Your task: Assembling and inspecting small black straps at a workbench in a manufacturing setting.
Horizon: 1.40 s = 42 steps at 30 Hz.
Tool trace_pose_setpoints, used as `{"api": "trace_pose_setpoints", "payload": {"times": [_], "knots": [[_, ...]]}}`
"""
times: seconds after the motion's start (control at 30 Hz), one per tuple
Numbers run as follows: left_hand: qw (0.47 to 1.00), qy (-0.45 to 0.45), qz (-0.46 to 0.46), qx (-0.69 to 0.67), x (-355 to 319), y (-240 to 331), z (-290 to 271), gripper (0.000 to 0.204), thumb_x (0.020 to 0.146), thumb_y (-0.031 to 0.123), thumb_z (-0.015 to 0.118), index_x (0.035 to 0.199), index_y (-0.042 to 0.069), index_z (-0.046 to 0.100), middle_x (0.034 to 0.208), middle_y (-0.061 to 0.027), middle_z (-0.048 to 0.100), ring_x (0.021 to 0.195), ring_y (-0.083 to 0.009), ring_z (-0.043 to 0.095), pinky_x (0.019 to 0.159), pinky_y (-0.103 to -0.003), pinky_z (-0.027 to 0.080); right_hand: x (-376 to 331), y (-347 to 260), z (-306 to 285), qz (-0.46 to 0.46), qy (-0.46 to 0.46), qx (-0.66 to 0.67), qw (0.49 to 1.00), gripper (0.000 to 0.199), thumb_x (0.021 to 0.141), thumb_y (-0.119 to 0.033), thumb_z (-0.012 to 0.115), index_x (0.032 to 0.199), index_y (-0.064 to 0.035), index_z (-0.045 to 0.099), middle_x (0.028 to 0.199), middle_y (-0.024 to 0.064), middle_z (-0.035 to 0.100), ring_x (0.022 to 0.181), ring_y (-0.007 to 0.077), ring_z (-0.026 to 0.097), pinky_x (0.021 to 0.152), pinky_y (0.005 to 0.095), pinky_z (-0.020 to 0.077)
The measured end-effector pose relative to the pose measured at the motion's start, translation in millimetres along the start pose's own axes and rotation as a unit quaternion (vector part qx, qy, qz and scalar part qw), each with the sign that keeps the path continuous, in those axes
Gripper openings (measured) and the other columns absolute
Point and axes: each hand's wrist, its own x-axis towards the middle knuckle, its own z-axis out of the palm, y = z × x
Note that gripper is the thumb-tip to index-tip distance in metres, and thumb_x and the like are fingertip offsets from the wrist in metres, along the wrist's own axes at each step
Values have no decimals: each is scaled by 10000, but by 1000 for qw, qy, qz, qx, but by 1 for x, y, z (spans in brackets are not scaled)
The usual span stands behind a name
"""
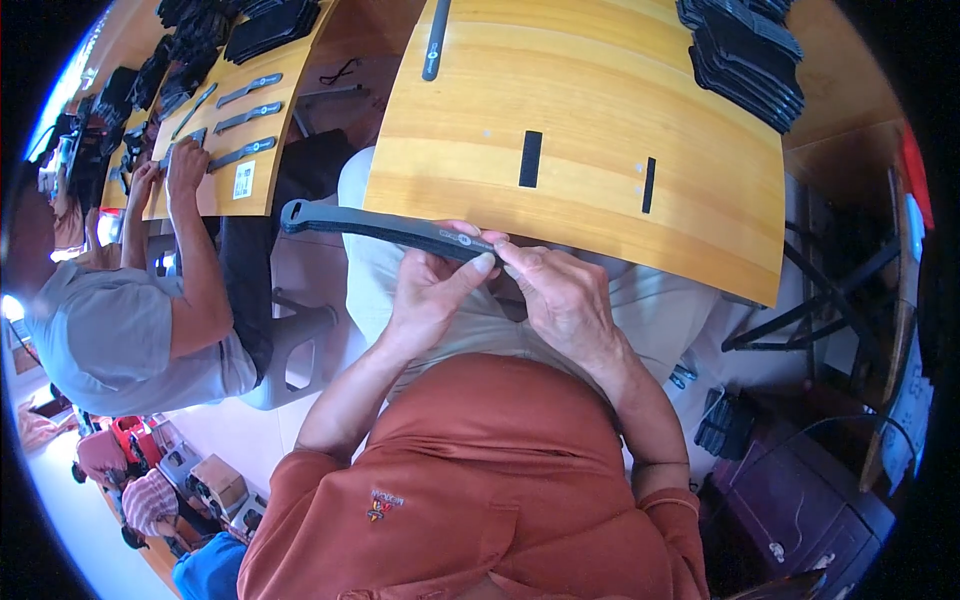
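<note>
A long dark grey strap (370, 222) with a slotted, rounded end is held over my lap, at the near edge of the wooden table. My left hand (430, 295) is closed around its right part, thumb on top and fingers behind. At the strap's right end, my right hand (562, 295) pinches with thumb and forefinger, close to a small light printed mark. The fingertips hide that end. On the table lie a black rectangular patch (530, 160) and a narrower black strip (650, 185). Another grey strap (434, 50) lies at the far left.
Stacked black fabric pieces (748, 70) stand at the table's far right. On my left a co-worker (120, 310) handles a strap at a second table (255, 185), where several straps lie in a row. A purple cabinet (800, 490) and dark metal legs (800, 335) are on my right.
</note>
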Motion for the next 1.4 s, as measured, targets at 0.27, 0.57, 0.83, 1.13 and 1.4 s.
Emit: {"api": "trace_pose_setpoints", "payload": {"times": [0.27, 0.57, 0.83, 1.13, 1.4], "knots": [[988, -26, -45, 144, -7, 9, -7, 307, 962, 16, 710, 1214, 11, 535, 1107, -64, 671, 1070, -135, 638, 934, -293, 533, 5, -5, -33, -59, -137, -97, 984, 369, 848, -73, 644, 1211, -104, 705, 795, 36, 640, 695, 230, 655, 590, 376, 551], [884, -270, -74, 374, 6, 44, -12, 267, 880, 3, 749, 1096, -10, 594, 957, -112, 618, 859, -212, 621, 763, -352, 503, 10, -23, -53, -208, -244, -237, 917, 154, 854, -200, 625, 976, -134, 693, 757, -5, 555, 688, 171, 597, 607, 338, 506], [945, -198, -115, 233, 5, 33, -12, 296, 905, 23, 762, 1135, 25, 576, 965, -14, 565, 903, -114, 536, 799, -304, 470, 4, -7, -48, -33, -223, -45, 973, 250, 857, -197, 710, 1099, -143, 736, 722, 53, 578, 673, 263, 660, 571, 423, 531], [955, -185, -140, 186, 1, 26, -7, 349, 922, 18, 757, 1194, 37, 541, 997, 13, 562, 936, -86, 550, 820, -260, 478, -20, 4, -28, 66, -117, 137, 981, 309, 796, -73, 835, 1096, -106, 773, 736, 92, 672, 612, 252, 674, 551, 372, 525], [949, -183, -132, 220, -4, 25, 2, 310, 930, 3, 729, 1175, 33, 542, 993, -4, 567, 957, -112, 567, 863, -286, 490, -24, 10, -19, 81, -94, 272, 954, 141, 888, -10, 762, 1029, -18, 761, 810, 95, 668, 697, 183, 630, 610, 304, 475]]}}
